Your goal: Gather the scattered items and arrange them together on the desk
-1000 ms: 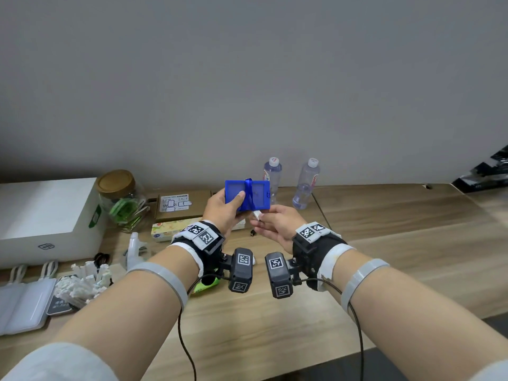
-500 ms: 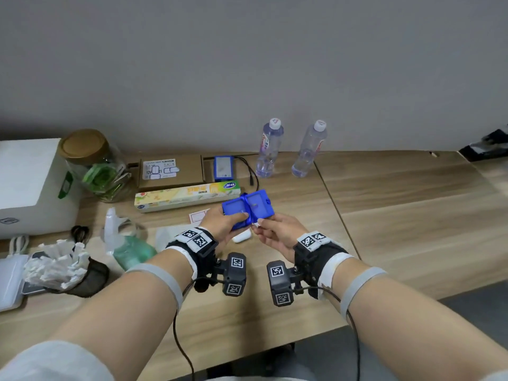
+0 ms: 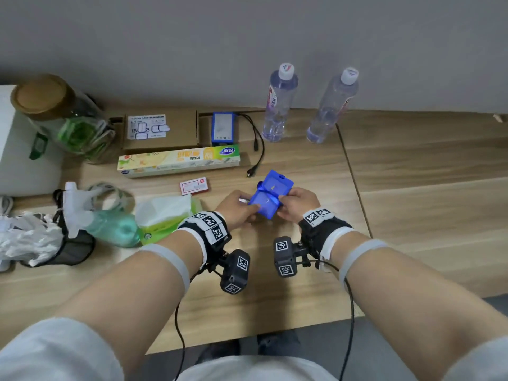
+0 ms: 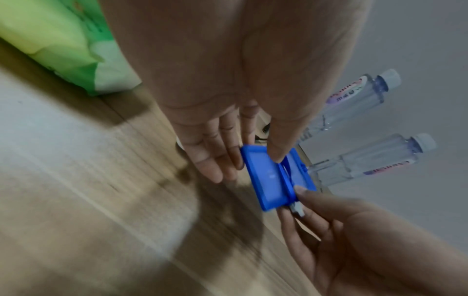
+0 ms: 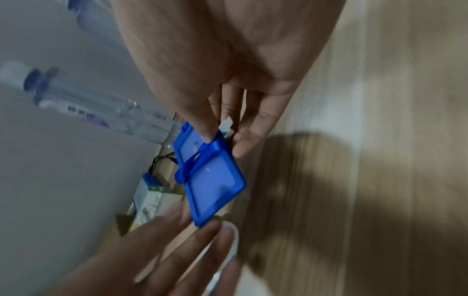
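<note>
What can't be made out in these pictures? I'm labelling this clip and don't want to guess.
- Blue card holder: whether a card is inside; all views, blurred, thumbs over it.
- White piece under the left hand: head view, fingers cover most of it.
- White box: head view, cut by the left edge.
- Carton label: head view, print too small.
</note>
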